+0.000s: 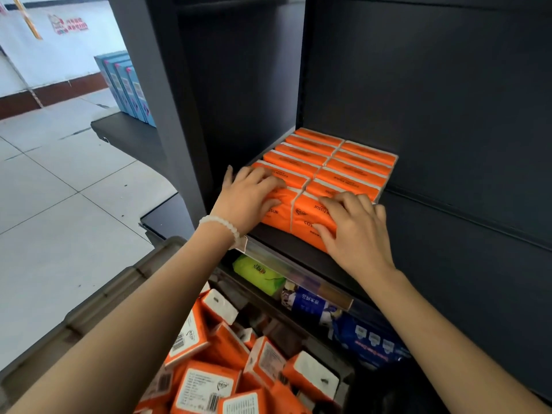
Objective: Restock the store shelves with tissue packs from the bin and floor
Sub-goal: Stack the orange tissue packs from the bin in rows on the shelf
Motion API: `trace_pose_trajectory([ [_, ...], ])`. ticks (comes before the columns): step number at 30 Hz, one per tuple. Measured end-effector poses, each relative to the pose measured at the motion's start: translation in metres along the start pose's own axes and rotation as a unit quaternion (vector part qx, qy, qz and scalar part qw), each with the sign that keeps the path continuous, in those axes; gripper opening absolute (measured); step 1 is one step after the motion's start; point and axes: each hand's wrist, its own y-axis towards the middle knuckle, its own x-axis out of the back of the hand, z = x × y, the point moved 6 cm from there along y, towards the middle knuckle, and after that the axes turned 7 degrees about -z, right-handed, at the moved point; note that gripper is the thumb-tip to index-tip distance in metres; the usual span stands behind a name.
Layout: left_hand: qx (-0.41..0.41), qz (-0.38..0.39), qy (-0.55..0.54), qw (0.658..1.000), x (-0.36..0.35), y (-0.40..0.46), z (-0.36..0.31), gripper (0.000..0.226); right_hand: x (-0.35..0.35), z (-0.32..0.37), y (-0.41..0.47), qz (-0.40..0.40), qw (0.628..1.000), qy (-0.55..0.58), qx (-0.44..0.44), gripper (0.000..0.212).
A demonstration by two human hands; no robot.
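bin [98, 306]: cut off below | front packs [279, 215]: print partly hidden, seemingly "TISSUE"

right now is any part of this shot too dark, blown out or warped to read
Head view: the dark shelf interior above the orange tissue packs is dim and featureless; the wall at upper left is washed out by bright light; wide-angle bending curves the floor tiles and the bin rim; print on the front packs stays readable.
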Motion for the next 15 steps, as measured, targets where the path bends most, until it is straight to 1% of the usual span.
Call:
trace_pose_trajectory([
  [3, 0.003, -0.03, 0.008, 1.0, 0.001, -0.007, 0.001, 0.041, 0.002, 0.001, -0.002, -0.015, 1.0, -0.006, 0.01, 0.041],
  [7, 0.014, -0.037, 0.01, 0.999, 0.002, -0.014, -0.001, 0.052, -0.001, 0.002, -0.003, -0.016, 1.0, 0.0, 0.023, 0.035],
  [11, 0.026, -0.016, 0.013, 0.999, 0.002, -0.016, -0.004, 0.054, -0.002, 0.003, -0.002, -0.001, 1.0, -0.007, 0.019, 0.034],
  [15, 0.04, 0.018, 0.024, 0.999, 0.005, -0.021, -0.009, 0.055, 0.003, 0.006, -0.001, 0.039, 0.999, -0.022, 0.019, 0.036],
])
